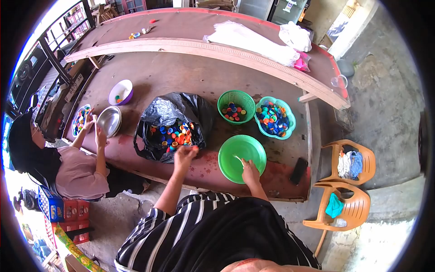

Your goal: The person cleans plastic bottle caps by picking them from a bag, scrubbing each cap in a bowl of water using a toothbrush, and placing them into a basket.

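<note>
My left hand [184, 156] is closed on a small red cap [195, 148] at the front edge of a black plastic bag [199, 113]. Inside the bag lies a heap of orange, blue and green caps [174, 136]. Over the near rim of a green basin [242, 158], my right hand [250, 172] grips a thin pale tool [238, 158] whose tip points into the bowl. The tool's exact shape is too small to tell. Behind the basin stand a green basket [236, 96] with some caps and a light green basket [290, 119] full of caps.
A co-worker [77, 167] sits at the left, hands beside metal bowls [109, 121]. Near them are a purple bowl [128, 96] and a tray of caps [81, 119]. A phone [298, 171] lies at the right edge. Beyond it stand orange chairs [358, 213].
</note>
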`<state>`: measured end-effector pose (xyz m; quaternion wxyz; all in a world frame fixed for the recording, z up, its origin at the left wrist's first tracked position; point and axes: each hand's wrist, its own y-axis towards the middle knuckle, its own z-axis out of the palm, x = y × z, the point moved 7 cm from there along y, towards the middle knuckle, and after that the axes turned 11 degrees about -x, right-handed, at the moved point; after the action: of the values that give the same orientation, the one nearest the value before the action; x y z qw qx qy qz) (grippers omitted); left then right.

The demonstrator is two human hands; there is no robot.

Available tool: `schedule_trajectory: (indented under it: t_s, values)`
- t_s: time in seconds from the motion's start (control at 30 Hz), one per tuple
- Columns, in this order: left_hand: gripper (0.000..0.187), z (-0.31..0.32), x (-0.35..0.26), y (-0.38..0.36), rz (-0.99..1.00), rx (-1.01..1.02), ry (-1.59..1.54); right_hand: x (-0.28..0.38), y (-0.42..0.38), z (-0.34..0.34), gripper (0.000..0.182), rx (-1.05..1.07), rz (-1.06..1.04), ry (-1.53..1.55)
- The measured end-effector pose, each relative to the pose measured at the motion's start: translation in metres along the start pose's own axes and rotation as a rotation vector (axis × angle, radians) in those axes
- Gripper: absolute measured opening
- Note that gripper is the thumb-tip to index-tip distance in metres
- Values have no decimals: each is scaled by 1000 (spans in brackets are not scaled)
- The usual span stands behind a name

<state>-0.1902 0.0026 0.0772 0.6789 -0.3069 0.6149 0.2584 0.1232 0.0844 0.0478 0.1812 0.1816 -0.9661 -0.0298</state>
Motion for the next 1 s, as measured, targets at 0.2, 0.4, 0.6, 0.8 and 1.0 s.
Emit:
schedule_trajectory:
  t_s: [0.2, 0.4, 0.6, 0.8, 1.0]
  values:
    - [23, 91, 22, -46, -128, 237, 79, -4, -2, -4, 48, 110, 168, 117]
    - [28, 151, 76, -59, -479, 434, -299, 26, -19, -52, 59, -78, -19, 510]
    - [21, 171, 89, -68, -622, 434, -345, 23, -30, -53, 57, -98, 36, 365]
    - [26, 171, 94, -65, -601, 437, -215, 5, -24, -48, 53, -23, 188, 137]
    - [29, 175, 115, -60, -565, 480, -141, -8, -12, -15, 52, 131, 112, -36]
